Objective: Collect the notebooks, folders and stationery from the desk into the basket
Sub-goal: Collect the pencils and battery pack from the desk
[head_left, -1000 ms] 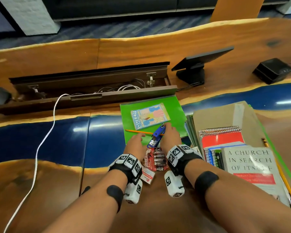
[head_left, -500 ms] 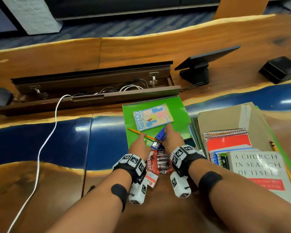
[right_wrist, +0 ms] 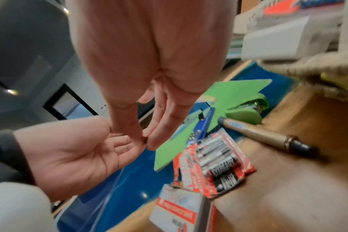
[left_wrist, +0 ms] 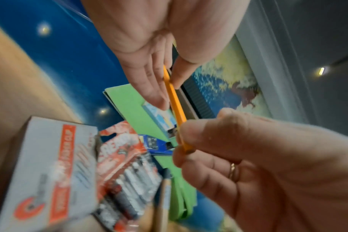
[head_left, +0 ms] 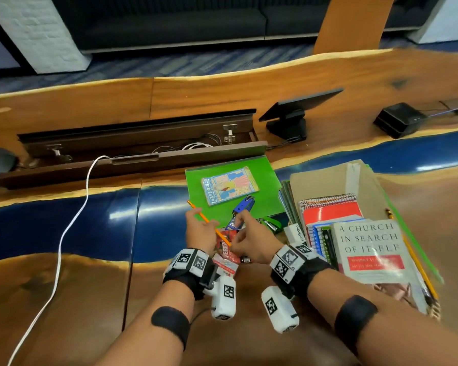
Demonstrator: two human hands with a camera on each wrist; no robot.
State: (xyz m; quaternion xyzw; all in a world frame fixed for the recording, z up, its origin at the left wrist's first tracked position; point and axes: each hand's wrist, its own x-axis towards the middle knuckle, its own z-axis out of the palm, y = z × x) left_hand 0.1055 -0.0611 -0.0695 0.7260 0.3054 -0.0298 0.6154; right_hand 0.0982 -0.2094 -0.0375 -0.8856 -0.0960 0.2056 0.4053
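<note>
My left hand (head_left: 199, 223) pinches an orange pencil (head_left: 209, 223) between thumb and fingers (left_wrist: 149, 87), just off the near edge of the green folder (head_left: 265, 186). My right hand (head_left: 239, 244) pinches the same pencil's near end (left_wrist: 184, 146). A small colourful notebook (head_left: 229, 184) and a blue stapler (head_left: 243, 206) lie on the folder. The basket (head_left: 325, 178) at the right holds a red spiral notebook (head_left: 331, 211), other notebooks and a grey book (head_left: 370, 249).
Under my hands lie a battery pack (right_wrist: 215, 164) and a small clip box (right_wrist: 177, 211). A green stapler (right_wrist: 246, 108) and a brown-handled tool (right_wrist: 264, 135) lie beside them. A white cable (head_left: 72, 220), an open cable tray (head_left: 138, 143), a tablet stand (head_left: 294, 114) and a black box (head_left: 397, 120) are farther off.
The pencil lay flat on the green folder; my left hand has lifted it toward me. My right hand has left the blue stapler and taken the pencil's near end.
</note>
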